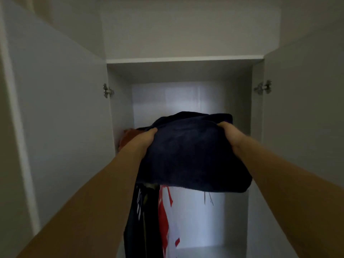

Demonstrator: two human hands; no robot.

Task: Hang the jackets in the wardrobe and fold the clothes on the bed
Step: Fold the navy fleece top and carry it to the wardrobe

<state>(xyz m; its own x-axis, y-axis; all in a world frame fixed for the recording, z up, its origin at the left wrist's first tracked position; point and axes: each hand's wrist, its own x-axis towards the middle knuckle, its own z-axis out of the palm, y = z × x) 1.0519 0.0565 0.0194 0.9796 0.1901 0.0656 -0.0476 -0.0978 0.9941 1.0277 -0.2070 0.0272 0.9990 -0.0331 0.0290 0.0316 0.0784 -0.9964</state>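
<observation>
Doors of the wardrobe point(183, 60) stand swung wide, the left door point(55, 108) at nine o'clock with a metal hinge point(108, 91) on its inner edge. Just inside it, at the left wall of the cupboard, a patch of orange cloth point(128, 135) shows behind the left forearm. The left hand point(147, 138) grips the left edge of a folded dark navy garment point(191, 155), thumb on top and fingers curled underneath. That garment is held up at the centre of the view, level with the upper compartment. Below it, at six o'clock, a dark jacket point(137, 220) with pale lettering hangs beside a red and white garment point(167, 220); two bare hanger wires point(207, 198) show just to their right. The right hand point(229, 134) grips the garment's right edge in the same curled hold. At three o'clock the right door point(301, 108) carries its own hinge point(263, 87).
</observation>
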